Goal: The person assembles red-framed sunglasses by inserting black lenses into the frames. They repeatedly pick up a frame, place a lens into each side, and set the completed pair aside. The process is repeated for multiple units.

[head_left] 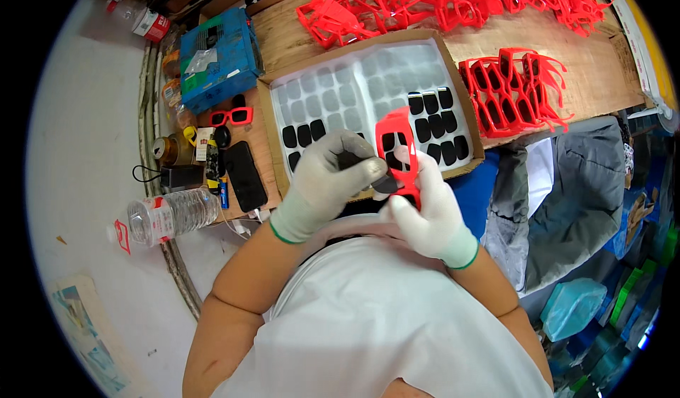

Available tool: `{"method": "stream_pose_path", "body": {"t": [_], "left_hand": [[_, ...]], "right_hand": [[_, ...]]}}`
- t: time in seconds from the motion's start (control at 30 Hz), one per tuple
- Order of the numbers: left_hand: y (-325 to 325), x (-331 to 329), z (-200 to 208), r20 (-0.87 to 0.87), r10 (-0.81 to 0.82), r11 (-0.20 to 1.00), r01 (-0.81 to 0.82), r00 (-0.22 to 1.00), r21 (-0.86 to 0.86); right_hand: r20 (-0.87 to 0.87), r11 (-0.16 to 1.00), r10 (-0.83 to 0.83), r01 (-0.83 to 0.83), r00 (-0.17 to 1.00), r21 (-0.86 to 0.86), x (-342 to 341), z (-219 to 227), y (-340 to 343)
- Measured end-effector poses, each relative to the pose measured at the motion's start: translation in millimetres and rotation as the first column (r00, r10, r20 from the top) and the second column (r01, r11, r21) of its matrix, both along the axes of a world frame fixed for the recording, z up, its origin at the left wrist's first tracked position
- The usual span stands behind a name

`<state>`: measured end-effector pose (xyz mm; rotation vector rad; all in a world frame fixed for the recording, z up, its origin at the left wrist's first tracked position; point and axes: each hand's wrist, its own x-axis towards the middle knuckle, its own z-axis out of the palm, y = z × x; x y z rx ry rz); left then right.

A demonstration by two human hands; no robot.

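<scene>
Both my hands wear white knit gloves with green cuffs. In my right hand is a red eyeglass frame, tilted upright over the near side of a cardboard box. My left hand is closed, pinching a dark lens between thumb and fingers beside the frame. How far the lens touches the frame is hard to make out. Inside the box, rows of dark lenses lie on white sheeting, and more show faintly beneath a translucent sheet.
Finished-looking red glasses stand grouped right of the box. A tangled heap of red frames covers the table's far side. On the left are a blue box, a black phone and a clear bottle. Grey cloth hangs at right.
</scene>
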<state>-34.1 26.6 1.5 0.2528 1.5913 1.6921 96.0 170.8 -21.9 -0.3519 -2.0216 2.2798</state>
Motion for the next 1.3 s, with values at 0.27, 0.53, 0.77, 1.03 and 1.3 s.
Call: {"method": "stream_pose_path", "body": {"t": [0.27,0.53,0.77,1.03,1.3], "left_hand": [[-22,1,-10,0.394,-0.136,0.971,0.044,0.909,0.233],[-16,9,1,0.134,-0.203,0.974,0.186,0.97,0.132],[-8,19,5,-0.038,-0.06,0.993,0.055,0.997,-0.105],[-13,17,10,0.078,-0.092,0.996,0.091,0.993,0.014],[-15,17,17,0.1,-0.119,0.993,0.117,0.988,0.032]], "right_hand": [[0.123,0.968,0.113,-0.082,0.986,-0.235,0,13,6],[0.073,0.836,0.187,-0.12,0.98,-0.536,11,0,8],[0.096,0.963,0.154,-0.128,0.983,-0.236,7,4,11],[0.093,0.955,0.163,-0.133,0.982,-0.265,10,1,12],[0.128,0.906,0.23,-0.164,0.965,-0.391,12,7,12]]}}
